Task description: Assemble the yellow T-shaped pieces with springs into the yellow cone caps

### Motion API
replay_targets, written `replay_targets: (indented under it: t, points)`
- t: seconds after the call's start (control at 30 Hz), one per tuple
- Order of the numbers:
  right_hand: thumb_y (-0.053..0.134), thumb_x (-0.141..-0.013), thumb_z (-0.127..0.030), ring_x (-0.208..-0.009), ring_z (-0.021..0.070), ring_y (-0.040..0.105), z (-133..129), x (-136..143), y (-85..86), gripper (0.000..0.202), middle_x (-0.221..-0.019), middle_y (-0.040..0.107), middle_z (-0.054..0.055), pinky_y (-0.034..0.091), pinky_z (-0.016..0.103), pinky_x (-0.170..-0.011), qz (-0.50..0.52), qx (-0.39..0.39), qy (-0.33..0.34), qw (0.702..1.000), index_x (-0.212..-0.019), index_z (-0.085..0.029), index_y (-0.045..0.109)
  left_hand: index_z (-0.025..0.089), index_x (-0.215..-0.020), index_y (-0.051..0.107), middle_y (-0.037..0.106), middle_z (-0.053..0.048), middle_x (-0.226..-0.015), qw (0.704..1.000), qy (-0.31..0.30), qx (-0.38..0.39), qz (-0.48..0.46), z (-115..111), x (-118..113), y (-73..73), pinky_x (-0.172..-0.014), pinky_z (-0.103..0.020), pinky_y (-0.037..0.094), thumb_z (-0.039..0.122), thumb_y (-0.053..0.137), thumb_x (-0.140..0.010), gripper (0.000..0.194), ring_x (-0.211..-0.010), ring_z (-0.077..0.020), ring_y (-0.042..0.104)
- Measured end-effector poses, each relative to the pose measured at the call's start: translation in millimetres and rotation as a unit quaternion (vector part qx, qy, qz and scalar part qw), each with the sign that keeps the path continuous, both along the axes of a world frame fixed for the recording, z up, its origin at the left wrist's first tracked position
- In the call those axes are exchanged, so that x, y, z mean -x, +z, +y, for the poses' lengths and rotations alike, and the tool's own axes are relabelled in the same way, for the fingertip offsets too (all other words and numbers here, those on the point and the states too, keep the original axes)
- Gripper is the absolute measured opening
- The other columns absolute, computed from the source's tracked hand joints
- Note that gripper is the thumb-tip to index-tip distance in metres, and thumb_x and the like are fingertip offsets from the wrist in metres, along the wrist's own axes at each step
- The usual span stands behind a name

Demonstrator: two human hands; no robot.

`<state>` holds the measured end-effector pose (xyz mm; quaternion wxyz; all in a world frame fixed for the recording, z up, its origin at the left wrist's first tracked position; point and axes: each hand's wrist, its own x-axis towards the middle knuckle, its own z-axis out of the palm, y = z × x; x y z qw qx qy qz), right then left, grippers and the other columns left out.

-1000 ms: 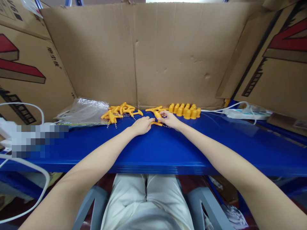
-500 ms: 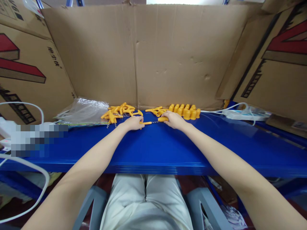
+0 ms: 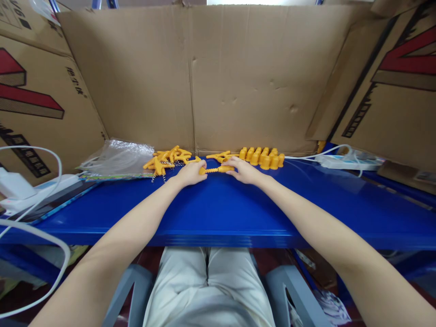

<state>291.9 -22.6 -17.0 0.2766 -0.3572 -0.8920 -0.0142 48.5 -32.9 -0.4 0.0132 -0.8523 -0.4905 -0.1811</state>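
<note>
My left hand (image 3: 193, 173) is closed around the handle end of a yellow plastic corkscrew (image 3: 211, 170), its ridged shank pointing right. My right hand (image 3: 243, 171) pinches a yellow sleeve (image 3: 224, 168) that meets the shank's tip; no metal spiral shows between them. Just behind my left hand lies a pile of yellow corkscrews (image 3: 159, 165), several with bare metal spirals. Beyond my right hand stand rows of yellow caps (image 3: 265, 159). More yellow pieces (image 3: 218, 156) rest between these groups, partly hidden by my right hand.
A blue table (image 3: 218, 213) spans the view, backed by a cardboard wall (image 3: 255, 81). Clear plastic bags (image 3: 117, 159) lie at the left. White power strips sit at the left (image 3: 29, 197) and right (image 3: 347, 162), with white cables.
The shank and the sleeve have come together, and the metal spiral seen between them is now hidden. My left hand has shifted slightly right.
</note>
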Motion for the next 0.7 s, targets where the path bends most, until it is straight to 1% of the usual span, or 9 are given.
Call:
replay_targets:
  t: [0.13, 0.23, 0.27, 0.33, 0.4, 0.47, 0.57, 0.63, 0.7]
  points:
    - [0.055, -0.09, -0.023, -0.104, 0.0223, 0.061, 4.0, -1.3, -1.8, 0.027, -0.109, 0.064, 0.011, 0.046, 0.046, -0.1, 0.056, 0.015, 0.035, 0.998, -0.114, -0.022, 0.068, 0.022, -0.099, 0.06, 0.066, -0.004, -0.081, 0.999, 0.025, -0.025, -0.013, -5.3, -1.5, 4.0, -0.069, -0.03, 0.043, 0.028, 0.058, -0.072, 0.028, -0.078, -0.0223, 0.061]
    - [0.058, -0.089, -0.027, -0.111, 0.024, 0.06, 6.6, -2.2, -5.2, 0.027, -0.114, 0.065, 0.011, 0.046, 0.049, -0.101, 0.111, 0.049, 0.037, 0.992, -0.114, -0.021, 0.065, 0.021, -0.094, 0.064, 0.066, -0.004, -0.079, 0.999, 0.03, -0.028, -0.019, -6.0, -1.8, 5.9, -0.069, -0.031, 0.043, 0.028, 0.058, -0.07, 0.026, -0.078, -0.0235, 0.062]
    - [0.06, -0.088, -0.03, -0.11, 0.0242, 0.06, 7.7, -2.9, -6.6, 0.029, -0.117, 0.064, 0.012, 0.047, 0.049, -0.099, 0.134, 0.07, 0.033, 0.988, -0.114, -0.02, 0.063, 0.021, -0.093, 0.065, 0.066, -0.004, -0.079, 0.999, 0.031, -0.027, -0.019, -5.3, -1.5, 6.0, -0.069, -0.031, 0.043, 0.029, 0.058, -0.069, 0.025, -0.078, -0.0239, 0.062]
    - [0.067, -0.082, -0.034, -0.103, 0.0228, 0.064, 10.1, -5.3, -8.6, 0.037, -0.12, 0.062, 0.012, 0.052, 0.047, -0.092, 0.176, 0.129, 0.03, 0.975, -0.115, -0.019, 0.059, 0.021, -0.09, 0.066, 0.067, -0.004, -0.079, 0.999, 0.036, -0.022, -0.022, -3.0, -0.5, 5.6, -0.068, -0.031, 0.043, 0.029, 0.06, -0.067, 0.024, -0.079, -0.0239, 0.061]
    - [0.074, -0.075, -0.034, -0.092, 0.0194, 0.067, 12.1, -8.9, -8.5, 0.045, -0.119, 0.061, 0.011, 0.056, 0.044, -0.086, 0.209, 0.194, 0.036, 0.958, -0.113, -0.019, 0.055, 0.021, -0.086, 0.065, 0.066, -0.003, -0.075, 0.998, 0.042, -0.011, -0.035, -0.6, 0.7, 4.9, -0.065, -0.029, 0.042, 0.029, 0.061, -0.066, 0.022, -0.075, -0.0224, 0.061]
    - [0.079, -0.07, -0.033, -0.087, 0.0168, 0.068, 12.2, -12.2, -5.8, 0.047, -0.116, 0.062, 0.009, 0.057, 0.04, -0.084, 0.241, 0.239, 0.047, 0.94, -0.107, -0.019, 0.054, 0.02, -0.082, 0.064, 0.064, -0.001, -0.069, 0.998, 0.04, 0.003, -0.057, 1.0, 1.8, 4.2, -0.063, -0.028, 0.041, 0.028, 0.061, -0.064, 0.02, -0.069, -0.0197, 0.059]
    - [0.081, -0.068, -0.038, -0.079, 0.0149, 0.069, 6.4, -13.6, 1.9, 0.042, -0.101, 0.066, 0.006, 0.058, 0.033, -0.078, 0.27, 0.285, 0.05, 0.918, -0.096, -0.018, 0.056, 0.02, -0.08, 0.063, 0.06, 0.003, -0.061, 0.995, 0.02, 0.014, -0.094, 0.6, 2.8, 4.3, -0.062, -0.027, 0.04, 0.026, 0.06, -0.064, 0.018, -0.062, -0.0164, 0.056]
    - [0.077, -0.073, -0.048, -0.068, 0.0137, 0.068, -1.1, -11.8, 7.9, 0.039, -0.084, 0.068, 0.005, 0.057, 0.028, -0.069, 0.259, 0.326, 0.038, 0.908, -0.086, -0.016, 0.058, 0.02, -0.081, 0.062, 0.058, 0.004, -0.058, 0.993, 0.009, 0.013, -0.114, -0.9, 3.1, 5.1, -0.061, -0.026, 0.04, 0.026, 0.06, -0.064, 0.018, -0.061, -0.0155, 0.054]
    - [0.066, -0.08, -0.058, -0.057, 0.0117, 0.064, -9.5, -8.6, 13.3, 0.043, -0.069, 0.066, 0.005, 0.053, 0.022, -0.056, 0.252, 0.363, 0.016, 0.897, -0.074, -0.015, 0.058, 0.02, -0.082, 0.062, 0.056, 0.004, -0.056, 0.993, 0.005, 0.012, -0.118, -2.5, 3.0, 6.1, -0.06, -0.026, 0.039, 0.026, 0.059, -0.063, 0.019, -0.06, -0.0155, 0.053]
